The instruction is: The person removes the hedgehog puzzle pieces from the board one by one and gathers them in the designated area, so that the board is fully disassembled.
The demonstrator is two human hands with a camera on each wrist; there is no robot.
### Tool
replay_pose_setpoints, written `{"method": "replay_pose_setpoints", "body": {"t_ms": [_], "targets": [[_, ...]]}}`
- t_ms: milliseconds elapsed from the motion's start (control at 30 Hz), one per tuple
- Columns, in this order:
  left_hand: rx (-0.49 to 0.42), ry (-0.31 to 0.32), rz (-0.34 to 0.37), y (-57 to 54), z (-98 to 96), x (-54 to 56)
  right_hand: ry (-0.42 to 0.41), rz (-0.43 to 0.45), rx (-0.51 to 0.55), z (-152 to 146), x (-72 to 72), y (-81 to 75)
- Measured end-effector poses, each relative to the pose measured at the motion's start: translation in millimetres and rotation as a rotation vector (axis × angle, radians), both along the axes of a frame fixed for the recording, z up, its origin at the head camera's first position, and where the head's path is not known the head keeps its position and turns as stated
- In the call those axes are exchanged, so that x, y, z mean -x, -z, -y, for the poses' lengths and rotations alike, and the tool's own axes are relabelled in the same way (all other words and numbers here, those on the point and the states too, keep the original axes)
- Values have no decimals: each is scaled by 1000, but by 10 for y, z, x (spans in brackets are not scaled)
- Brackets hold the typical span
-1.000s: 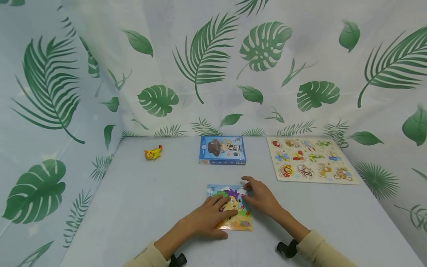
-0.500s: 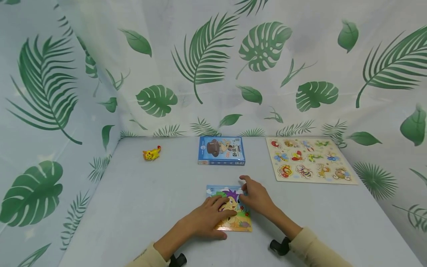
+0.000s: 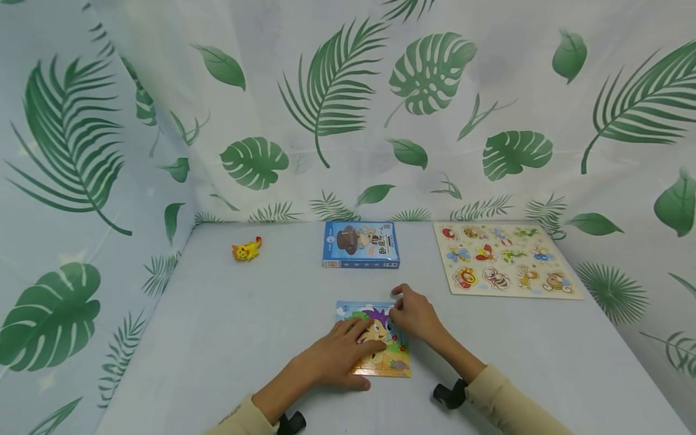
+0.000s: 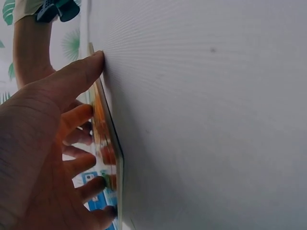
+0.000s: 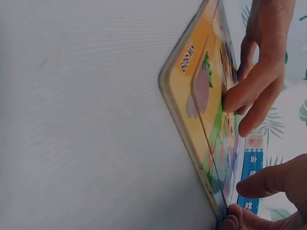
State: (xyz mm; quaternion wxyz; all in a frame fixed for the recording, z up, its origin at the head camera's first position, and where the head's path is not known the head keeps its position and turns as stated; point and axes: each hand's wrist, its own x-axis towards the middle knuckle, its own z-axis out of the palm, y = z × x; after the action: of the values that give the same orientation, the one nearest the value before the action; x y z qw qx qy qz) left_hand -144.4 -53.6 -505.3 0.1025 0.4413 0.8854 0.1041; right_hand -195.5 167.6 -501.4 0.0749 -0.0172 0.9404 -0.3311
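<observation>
A small picture jigsaw puzzle (image 3: 399,365) with a purple-haired cartoon animal lies flat on the table at the front middle. My left hand (image 3: 337,355) rests over its left side with fingers spread across the picture. In the left wrist view, the left thumb (image 4: 88,72) reaches over the near edge. My right hand (image 3: 418,315) is at the puzzle's far right corner, fingers bent. The right wrist view shows the right thumb (image 5: 264,182) over the picture and curled fingertips (image 5: 231,219) right at the edge. I cannot tell whether they pinch the puzzle.
Behind the puzzle lies a blue box (image 3: 361,244) with a hat picture. A wooden insect puzzle board (image 3: 511,261) is at the back right, and a yellow toy figure (image 3: 247,249) at the back left. Leaf-printed cloth (image 3: 348,121) walls off the back and sides.
My right hand has shifted slightly left, its fingers more bent at the puzzle's far right corner. My left hand stays in place on the picture.
</observation>
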Motion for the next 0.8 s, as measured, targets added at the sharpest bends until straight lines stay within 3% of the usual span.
{"method": "replay_pose_setpoints", "body": {"t_ms": [633,800], "targets": [[111,-24,-45,-85,-79,10,-15,33,43,2,35,-44],[107,-37,-22,-82,-97,-2,-26,42,41,-13,36,-55]]}}
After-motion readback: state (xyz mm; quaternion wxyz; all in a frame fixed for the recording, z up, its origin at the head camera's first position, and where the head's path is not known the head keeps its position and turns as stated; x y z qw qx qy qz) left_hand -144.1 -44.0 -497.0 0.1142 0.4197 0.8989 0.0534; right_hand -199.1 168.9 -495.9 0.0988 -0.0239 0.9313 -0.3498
